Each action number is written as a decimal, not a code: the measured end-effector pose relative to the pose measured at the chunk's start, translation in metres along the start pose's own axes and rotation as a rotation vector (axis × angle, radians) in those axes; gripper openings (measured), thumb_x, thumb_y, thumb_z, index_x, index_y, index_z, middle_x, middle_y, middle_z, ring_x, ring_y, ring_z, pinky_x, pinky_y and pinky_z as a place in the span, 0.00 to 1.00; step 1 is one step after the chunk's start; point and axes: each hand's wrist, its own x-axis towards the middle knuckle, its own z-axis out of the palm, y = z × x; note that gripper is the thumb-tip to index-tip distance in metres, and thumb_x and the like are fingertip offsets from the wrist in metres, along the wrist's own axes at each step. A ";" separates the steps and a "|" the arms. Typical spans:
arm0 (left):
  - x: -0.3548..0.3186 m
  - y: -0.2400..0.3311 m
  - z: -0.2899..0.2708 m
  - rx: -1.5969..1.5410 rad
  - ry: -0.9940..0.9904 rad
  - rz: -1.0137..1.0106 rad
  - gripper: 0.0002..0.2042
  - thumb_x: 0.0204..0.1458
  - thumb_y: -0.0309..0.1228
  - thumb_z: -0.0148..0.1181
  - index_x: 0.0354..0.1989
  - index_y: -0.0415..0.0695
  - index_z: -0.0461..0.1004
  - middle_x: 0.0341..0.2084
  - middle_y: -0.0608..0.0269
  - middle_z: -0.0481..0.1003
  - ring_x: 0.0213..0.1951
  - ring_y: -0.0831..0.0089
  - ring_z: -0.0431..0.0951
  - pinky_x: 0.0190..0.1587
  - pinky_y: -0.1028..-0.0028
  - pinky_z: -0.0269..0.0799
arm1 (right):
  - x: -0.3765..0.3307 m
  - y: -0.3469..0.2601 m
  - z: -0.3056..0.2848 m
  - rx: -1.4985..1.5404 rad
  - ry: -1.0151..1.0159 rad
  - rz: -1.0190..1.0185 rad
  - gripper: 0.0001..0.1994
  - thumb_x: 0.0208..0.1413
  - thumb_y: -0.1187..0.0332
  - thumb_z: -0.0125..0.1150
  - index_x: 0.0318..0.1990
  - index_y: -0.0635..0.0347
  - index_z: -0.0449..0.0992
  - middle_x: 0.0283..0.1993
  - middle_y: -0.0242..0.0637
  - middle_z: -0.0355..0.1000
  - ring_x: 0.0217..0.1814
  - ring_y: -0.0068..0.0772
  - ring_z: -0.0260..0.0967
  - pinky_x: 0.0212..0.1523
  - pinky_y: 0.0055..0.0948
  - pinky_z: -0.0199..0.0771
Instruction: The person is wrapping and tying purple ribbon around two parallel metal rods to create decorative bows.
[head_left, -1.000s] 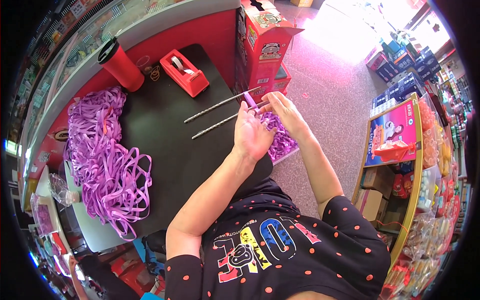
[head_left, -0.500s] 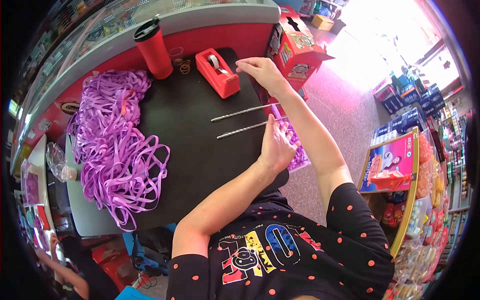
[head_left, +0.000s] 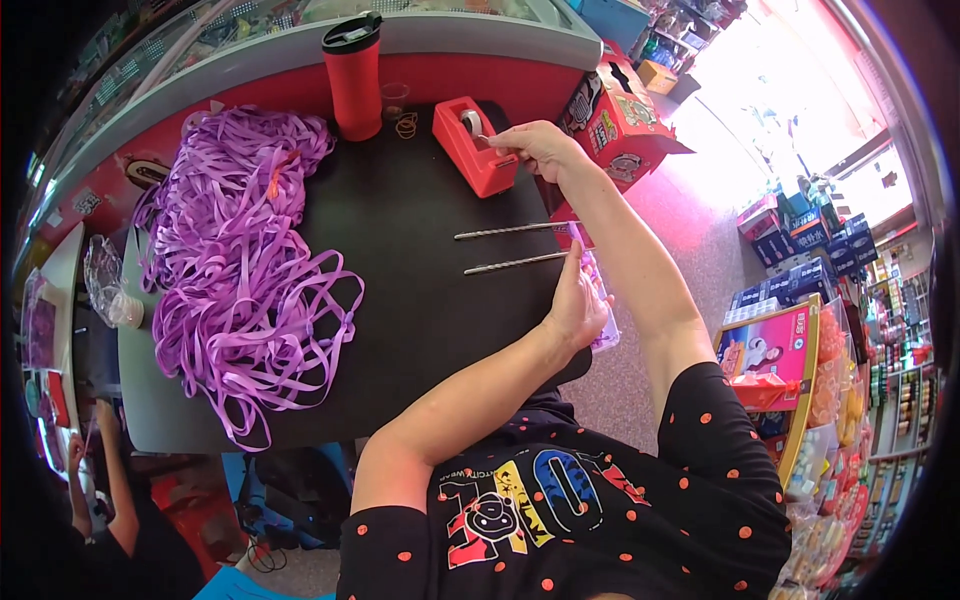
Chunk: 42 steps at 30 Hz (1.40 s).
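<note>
My right hand (head_left: 545, 152) reaches over a red tape dispenser (head_left: 474, 150), its fingers pinched at the clear tape beside the roll. Below it, my left hand (head_left: 580, 308) is closed at the table's right edge, its thumb against a strip of purple ribbon (head_left: 574, 233). More purple ribbon hangs behind that hand, partly hidden by the fingers. Two thin metal rods with spiral grooves, an upper rod (head_left: 505, 231) and a lower rod (head_left: 512, 264), stick out leftward over the table beside my left hand.
A big tangled heap of purple ribbon (head_left: 240, 230) covers the left of the black table (head_left: 410, 350). At the back stand a red tumbler (head_left: 354, 85) and some rubber bands (head_left: 406, 125). A red carton (head_left: 620, 120) is beyond the table. Another person's arm (head_left: 118, 480) shows at lower left.
My right hand has moved from beside the dispenser onto its tape. My left hand has turned, its fingers closer together by the ribbon. The whole view has shifted slightly.
</note>
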 end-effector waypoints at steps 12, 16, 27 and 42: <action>-0.006 0.003 0.010 -0.014 0.095 -0.009 0.47 0.54 0.63 0.43 0.70 0.52 0.24 0.70 0.57 0.24 0.70 0.60 0.22 0.68 0.53 0.25 | -0.031 0.007 -0.014 0.054 -0.024 -0.090 0.10 0.50 0.63 0.67 0.34 0.60 0.78 0.26 0.23 0.71 0.21 0.08 0.53 0.19 0.12 0.47; -0.006 0.003 0.008 -0.010 0.083 0.014 0.44 0.55 0.62 0.42 0.70 0.52 0.26 0.70 0.57 0.27 0.71 0.60 0.26 0.68 0.55 0.26 | -0.045 0.017 -0.011 0.048 0.024 -0.106 0.11 0.50 0.63 0.68 0.36 0.60 0.79 0.27 0.24 0.72 0.22 0.07 0.55 0.20 0.11 0.47; -0.012 0.009 0.013 0.021 -0.029 0.043 0.35 0.59 0.57 0.37 0.69 0.53 0.41 0.68 0.61 0.43 0.69 0.62 0.41 0.67 0.55 0.36 | -0.046 0.034 -0.006 0.003 0.076 -0.214 0.11 0.49 0.64 0.69 0.36 0.61 0.81 0.30 0.30 0.77 0.29 0.13 0.69 0.26 0.14 0.57; -0.011 0.010 0.015 0.009 -0.017 0.030 0.33 0.58 0.57 0.41 0.67 0.54 0.46 0.62 0.65 0.53 0.62 0.63 0.55 0.62 0.57 0.51 | -0.053 0.047 -0.002 -0.678 0.364 -0.535 0.11 0.49 0.65 0.65 0.33 0.67 0.81 0.26 0.34 0.77 0.29 0.17 0.71 0.34 0.20 0.70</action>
